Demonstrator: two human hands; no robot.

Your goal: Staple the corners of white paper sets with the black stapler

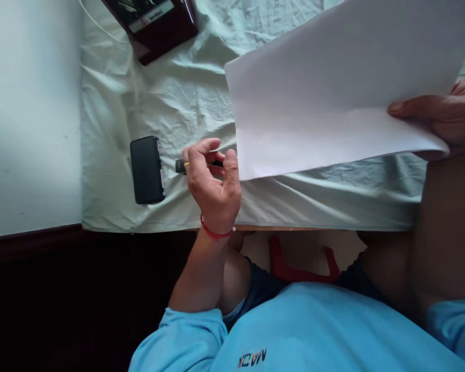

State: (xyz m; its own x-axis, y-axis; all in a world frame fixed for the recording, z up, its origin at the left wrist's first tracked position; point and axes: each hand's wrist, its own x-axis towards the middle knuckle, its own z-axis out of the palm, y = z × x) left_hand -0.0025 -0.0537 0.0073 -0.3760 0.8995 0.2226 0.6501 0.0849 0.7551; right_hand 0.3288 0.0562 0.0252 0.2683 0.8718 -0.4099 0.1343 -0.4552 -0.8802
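Note:
My left hand (215, 188), with a red string bracelet at the wrist, has its fingers curled round a small dark object (180, 166). Most of that object is hidden by the fingers, so its kind is unclear. Just right of the thumb lies the left edge of some large white paper (313, 103). At the right of the view, my right hand (445, 116) grips this paper, thumb on top. The paper's near edge curls up by that hand, and its fingers underneath are mostly hidden. Whether it is one sheet or several I cannot tell.
A black phone-like rectangular object (147, 170) lies left of my left hand. A dark red box-shaped stand (166, 31) with a picture is at the back left. A wrinkled pale green cloth (178, 103) covers the table, with a white wall (31, 103) along its left side.

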